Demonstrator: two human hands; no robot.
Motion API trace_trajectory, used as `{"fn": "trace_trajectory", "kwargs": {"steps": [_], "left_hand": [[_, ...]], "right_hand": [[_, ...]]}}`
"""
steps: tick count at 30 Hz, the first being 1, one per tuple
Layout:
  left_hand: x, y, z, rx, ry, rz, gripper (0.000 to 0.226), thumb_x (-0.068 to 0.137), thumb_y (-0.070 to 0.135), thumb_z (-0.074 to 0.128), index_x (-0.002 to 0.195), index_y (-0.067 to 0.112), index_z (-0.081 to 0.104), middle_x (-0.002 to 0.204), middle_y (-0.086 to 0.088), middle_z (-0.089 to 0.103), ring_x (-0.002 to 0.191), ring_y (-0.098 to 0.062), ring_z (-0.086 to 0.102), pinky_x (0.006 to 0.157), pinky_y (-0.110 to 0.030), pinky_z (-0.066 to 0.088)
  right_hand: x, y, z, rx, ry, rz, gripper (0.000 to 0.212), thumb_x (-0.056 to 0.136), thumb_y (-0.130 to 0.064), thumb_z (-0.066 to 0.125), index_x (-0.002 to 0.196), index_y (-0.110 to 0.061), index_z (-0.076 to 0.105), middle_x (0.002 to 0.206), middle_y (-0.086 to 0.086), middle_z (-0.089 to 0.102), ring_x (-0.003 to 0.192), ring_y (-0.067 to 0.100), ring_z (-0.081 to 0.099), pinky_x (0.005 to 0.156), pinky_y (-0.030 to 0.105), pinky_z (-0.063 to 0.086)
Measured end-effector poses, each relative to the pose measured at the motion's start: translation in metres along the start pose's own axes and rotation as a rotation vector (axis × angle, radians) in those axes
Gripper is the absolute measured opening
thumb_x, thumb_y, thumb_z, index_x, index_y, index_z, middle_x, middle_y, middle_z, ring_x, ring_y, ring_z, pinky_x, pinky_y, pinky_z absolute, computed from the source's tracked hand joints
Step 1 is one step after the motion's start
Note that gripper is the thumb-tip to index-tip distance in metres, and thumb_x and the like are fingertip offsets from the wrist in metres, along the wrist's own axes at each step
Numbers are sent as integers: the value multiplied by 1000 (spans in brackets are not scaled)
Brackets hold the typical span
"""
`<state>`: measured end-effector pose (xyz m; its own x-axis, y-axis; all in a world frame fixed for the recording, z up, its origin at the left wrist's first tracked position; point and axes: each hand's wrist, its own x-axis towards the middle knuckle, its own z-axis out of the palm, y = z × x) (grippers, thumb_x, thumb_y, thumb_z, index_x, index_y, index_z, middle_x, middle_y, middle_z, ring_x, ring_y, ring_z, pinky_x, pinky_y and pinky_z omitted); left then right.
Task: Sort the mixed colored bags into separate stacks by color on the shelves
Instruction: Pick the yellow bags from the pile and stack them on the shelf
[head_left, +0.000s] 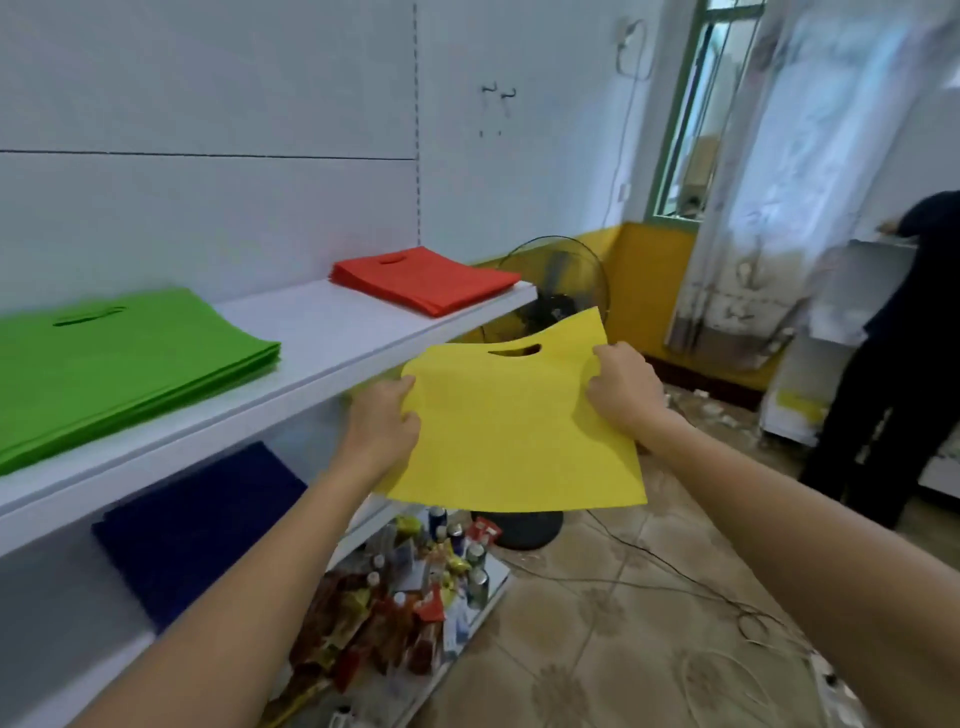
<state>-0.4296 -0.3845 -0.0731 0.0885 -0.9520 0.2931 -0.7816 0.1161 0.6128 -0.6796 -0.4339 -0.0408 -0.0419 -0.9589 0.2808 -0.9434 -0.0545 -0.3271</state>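
I've got a yellow bag (511, 426) pinched by its edges, left hand (382, 421) and right hand (621, 387), out in front of the top shelf (322, 332). Green stack (114, 358) and red stack (423, 280) sit up there, blue stack (197, 519) below. No yellow pile visible yet, so I reckon this one starts it.

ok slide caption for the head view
A yellow bag held by left hand and right hand beside a shelf bearing a green stack and a red stack
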Motion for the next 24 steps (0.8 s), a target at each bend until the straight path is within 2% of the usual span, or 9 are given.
{"fn": "trace_trajectory", "kwargs": {"steps": [3, 6, 11, 13, 15, 17, 20, 22, 24], "left_hand": [[13, 44, 68, -41, -104, 44, 47, 92, 12, 50, 138, 11, 43, 142, -9, 44, 130, -24, 42, 104, -34, 34], [20, 80, 125, -94, -256, 76, 44, 96, 17, 46, 139, 11, 42, 144, -6, 42, 131, -23, 40, 105, -37, 36], [56, 119, 202, -86, -396, 146, 45, 96, 21, 47, 139, 12, 42, 140, -7, 46, 120, -28, 49, 94, -36, 41], [74, 126, 232, -89, -455, 171, 45, 95, 20, 48, 139, 12, 42, 138, -8, 49, 120, -24, 49, 96, -35, 41], [95, 128, 261, -92, -507, 201, 45, 95, 21, 48, 139, 13, 42, 131, -11, 54, 107, -22, 54, 90, -38, 45], [118, 127, 284, -112, -539, 198, 45, 95, 19, 48, 139, 10, 41, 125, -14, 56, 101, -24, 55, 85, -40, 46], [153, 123, 311, -99, -573, 184, 44, 94, 19, 49, 137, 9, 45, 126, -9, 56, 113, -24, 53, 93, -37, 44], [177, 119, 327, -72, -605, 175, 43, 94, 21, 48, 136, 15, 47, 100, -5, 60, 88, -21, 59, 79, -40, 49], [194, 115, 341, -73, -630, 142, 40, 94, 21, 48, 135, 19, 48, 87, -4, 64, 58, -17, 52, 58, -38, 46]], "right_hand": [[2, 83, -15, -52, 37, 115, 9, 93, -8, 39, 86, -6, 44, 91, 10, 39, 85, 32, 46, 66, 36, 33], [2, 152, -25, -98, 65, 211, 26, 94, -13, 39, 69, -12, 31, 88, 9, 39, 77, 29, 41, 65, 34, 33], [6, 230, -23, -94, 86, 339, 19, 94, -9, 40, 76, -6, 36, 93, 9, 38, 79, 25, 37, 62, 29, 22], [19, 256, -16, -112, 73, 384, 15, 93, -10, 41, 80, -5, 44, 102, 13, 46, 83, 29, 44, 65, 30, 29], [38, 276, -7, -90, 69, 416, 11, 91, -10, 45, 84, -6, 52, 102, 12, 47, 87, 32, 50, 62, 29, 34], [60, 289, 6, -73, 36, 442, 23, 87, -7, 49, 66, -15, 41, 87, 7, 42, 78, 30, 48, 54, 30, 31], [91, 301, 21, -61, -56, 481, 32, 81, -2, 51, 59, -14, 33, 79, 13, 46, 76, 32, 52, 54, 36, 37], [111, 308, 29, -60, -99, 491, 34, 82, 0, 51, 56, -12, 33, 69, 11, 46, 75, 31, 54, 60, 41, 41], [132, 316, 39, -57, -156, 505, 40, 85, 2, 49, 54, -13, 28, 59, 4, 36, 60, 21, 43, 56, 38, 33]]}}
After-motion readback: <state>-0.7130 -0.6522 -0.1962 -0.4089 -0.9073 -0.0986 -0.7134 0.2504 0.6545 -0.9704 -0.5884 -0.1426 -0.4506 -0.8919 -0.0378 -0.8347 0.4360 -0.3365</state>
